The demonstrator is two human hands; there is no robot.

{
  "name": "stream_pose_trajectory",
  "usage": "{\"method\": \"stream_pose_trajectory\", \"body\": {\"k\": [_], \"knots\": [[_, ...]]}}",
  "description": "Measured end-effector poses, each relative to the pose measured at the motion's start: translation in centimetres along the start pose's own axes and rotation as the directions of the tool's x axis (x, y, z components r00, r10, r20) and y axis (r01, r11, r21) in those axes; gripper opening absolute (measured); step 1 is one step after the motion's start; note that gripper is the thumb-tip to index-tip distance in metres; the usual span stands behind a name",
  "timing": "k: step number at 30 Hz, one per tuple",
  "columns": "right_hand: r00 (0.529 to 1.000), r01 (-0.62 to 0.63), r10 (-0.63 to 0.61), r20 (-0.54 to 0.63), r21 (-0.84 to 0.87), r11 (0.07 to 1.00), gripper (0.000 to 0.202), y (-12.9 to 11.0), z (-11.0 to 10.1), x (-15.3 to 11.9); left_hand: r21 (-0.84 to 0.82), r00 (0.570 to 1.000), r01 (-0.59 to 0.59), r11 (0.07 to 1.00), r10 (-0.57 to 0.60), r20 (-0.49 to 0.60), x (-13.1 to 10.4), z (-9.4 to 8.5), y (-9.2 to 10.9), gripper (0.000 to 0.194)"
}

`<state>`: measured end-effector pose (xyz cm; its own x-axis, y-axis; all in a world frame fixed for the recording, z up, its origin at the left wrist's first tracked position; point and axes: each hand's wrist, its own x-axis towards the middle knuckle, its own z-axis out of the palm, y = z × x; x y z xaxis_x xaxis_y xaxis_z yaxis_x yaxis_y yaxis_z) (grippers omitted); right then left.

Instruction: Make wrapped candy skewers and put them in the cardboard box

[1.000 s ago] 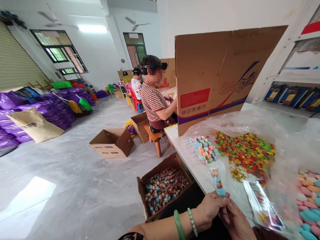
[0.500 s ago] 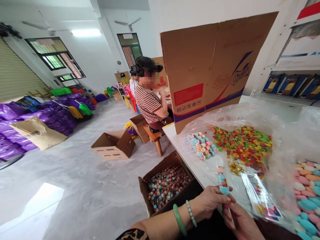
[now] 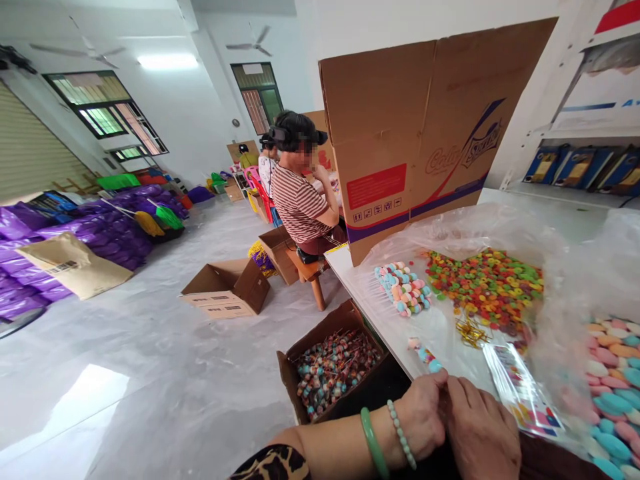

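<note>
Meeting low at the near edge of the bench, both hands press together, backs upward. The left hand is closed, gripping the candy stick, which points away over the bench. The right hand lies against it, fingers bent; whether it grips anything, I can't tell. On the bench sit piled candy sticks, candy rings, gold ties and wrappers; beside it, a filled carton.

Beyond the left grip, red "Cola" lettering on the cardboard panel; farther right, blue "Av" lettering on a white shelf package.
</note>
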<state>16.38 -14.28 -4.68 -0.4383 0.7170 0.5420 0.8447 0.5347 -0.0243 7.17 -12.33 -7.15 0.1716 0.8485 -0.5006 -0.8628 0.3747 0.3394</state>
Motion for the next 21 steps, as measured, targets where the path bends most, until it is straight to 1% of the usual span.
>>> {"method": "stream_pose_trajectory", "body": {"k": [1,2,3,4,5,6,7,9,10,11,12,13,14,15,16,17,18,19,20,21], "knots": [[0.999,-0.044,0.042,0.031,0.061,0.997,0.02,0.4,0.1,0.0,-0.005,1.0,0.018,1.0,-0.018,-0.006,0.1,0.0,-0.3,0.026],[0.992,-0.111,0.1,0.072,0.168,0.979,0.019,0.8,0.2,0.0,-0.006,0.998,0.052,0.999,-0.053,-0.036,0.2,0.0,-0.5,0.026],[0.975,-0.213,0.179,0.131,0.327,0.921,0.017,1.1,0.4,0.1,0.002,0.993,0.09,0.996,-0.089,-0.082,0.1,0.1,-0.5,0.026],[0.941,-0.335,0.257,0.221,0.496,0.801,0.013,1.3,0.5,0.2,0.021,0.987,0.1,0.995,-0.097,-0.125,-0.1,0.1,-0.3,0.024],[0.893,-0.45,0.312,0.325,0.628,0.635,0.008,1.4,0.6,0.3,0.056,0.985,0.093,0.994,-0.084,-0.152,-0.5,0.1,0.0,0.022],[0.842,-0.537,0.343,0.416,0.7,0.471,0.008,1.3,0.7,0.4,0.106,0.985,0.074,0.992,-0.056,-0.161,-1.0,0.2,0.4,0.022],[0.785,-0.611,0.351,0.51,0.731,0.305,0.011,1.1,0.8,0.5,0.159,0.992,0.037,0.987,-0.016,-0.125,-1.8,0.2,0.9,0.024],[0.697,-0.697,0.35,0.626,0.706,0.124,0.021,0.3,0.8,0.5,0.26,0.999,-0.054,0.964,0.052,0.012,-3.4,0.2,1.9,0.036],[0.598,-0.747,0.265,0.757,0.645,-0.158,0.023,-0.1,0.9,0.4,0.31,0.998,-0.046,0.95,0.03,0.056,-4.1,0.2,2.4,0.044],[0.524,-0.73,0.15,0.838,0.533,-0.428,0.025,-0.4,0.9,0.4,0.36,0.996,-0.028,0.933,-0.004,0.087,-4.6,0.1,3.0,0.05],[0.502,-0.67,0.064,0.862,0.434,-0.602,0.026,-0.6,1.0,0.4,0.416,0.993,-0.021,0.909,-0.03,0.115,-4.9,0.0,3.5,0.051],[0.495,-0.632,0.001,0.869,0.361,-0.686,0.027,-0.6,1.0,0.4,0.484,0.989,-0.026,0.875,-0.048,0.14,-5.0,-0.1,3.9,0.046],[0.493,-0.627,-0.006,0.87,0.35,-0.696,0.029,-0.5,1.0,0.5,0.545,0.987,-0.075,0.835,-0.017,0.162,-4.9,-0.2,4.3,0.04],[0.505,-0.646,0.045,0.862,0.412,-0.643,0.029,-0.3,1.0,0.5,0.589,0.985,-0.117,0.799,0.017,0.172,-4.7,-0.3,4.6,0.035],[0.525,-0.676,0.137,0.84,0.51,-0.531,0.027,-0.1,0.8,0.5,0.615,0.985,-0.15,0.774,0.061,0.163,-4.6,-0.4,4.8,0.032],[0.542,-0.697,0.274,0.794,0.607,-0.382,0.024,0.1,0.5,0.6,0.631,0.982,-0.183,0.754,0.111,0.153,-4.4,-0.4,4.9,0.029],[0.565,-0.699,0.411,0.716,0.68,-0.224,0.019,0.3,0.2,0.6,0.642,0.977,-0.211,0.737,0.152,0.147,-4.3,-0.4,5.0,0.028],[0.586,-0.685,0.51,0.63,0.721,-0.104,0.018,0.4,0.0,0.7,0.657,0.975,-0.222,0.72,0.163,0.151,-4.3,-0.4,4.9,0.029],[0.595,-0.665,0.565,0.572,0.745,-0.054,0.021,0.5,-0.2,0.9,0.682,0.977,-0.21,0.701,0.131,0.167,-4.3,-0.4,4.8,0.031],[0.594,-0.644,0.573,0.564,0.761,-0.082,0.028,0.5,-0.2,1.0,0.712,0.981,-0.176,0.679,0.061,0.184,-4.2,-0.4,4.6,0.033]]}}
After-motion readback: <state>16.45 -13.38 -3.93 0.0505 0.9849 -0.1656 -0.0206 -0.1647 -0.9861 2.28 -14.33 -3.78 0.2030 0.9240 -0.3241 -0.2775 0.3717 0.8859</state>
